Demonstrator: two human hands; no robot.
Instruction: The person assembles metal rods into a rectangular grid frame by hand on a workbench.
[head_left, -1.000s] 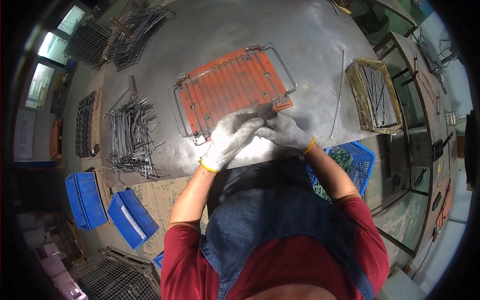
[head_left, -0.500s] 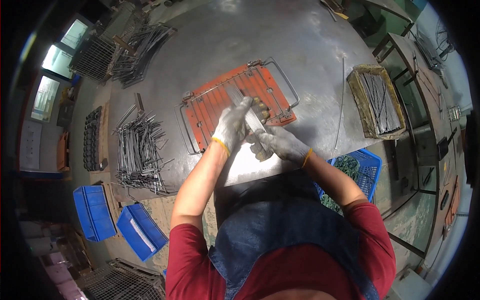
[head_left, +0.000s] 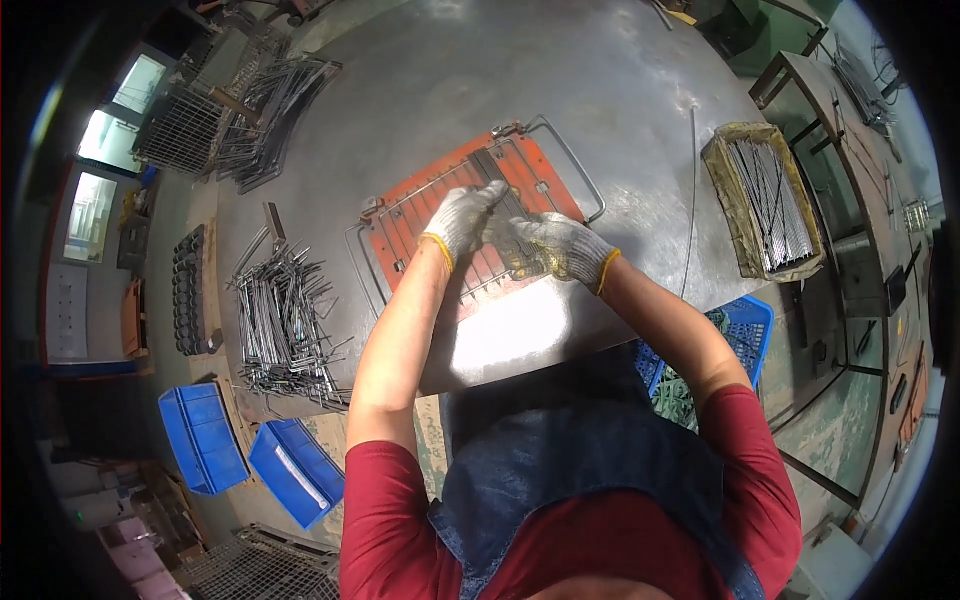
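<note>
My gloved left hand (head_left: 463,215) and right hand (head_left: 553,247), fingers curled, press thin wires on the orange metal jig plate (head_left: 440,205) beneath; exact grip unclear.

Left hand (head_left: 465,215) and right hand (head_left: 553,247) wear white knit gloves with yellow cuffs; beneath them an orange-red jig plate (head_left: 440,205) crossed by a silver wire rack (head_left: 520,170); grey steel table (head_left: 560,70); at eight o'clock, blue bins (head_left: 200,437); sleeves red, apron (head_left: 560,470) denim blue.

I see a wire rack (head_left: 470,195) lying flat on an orange jig plate (head_left: 400,235), mid-table, its looped handle pointing away.
</note>
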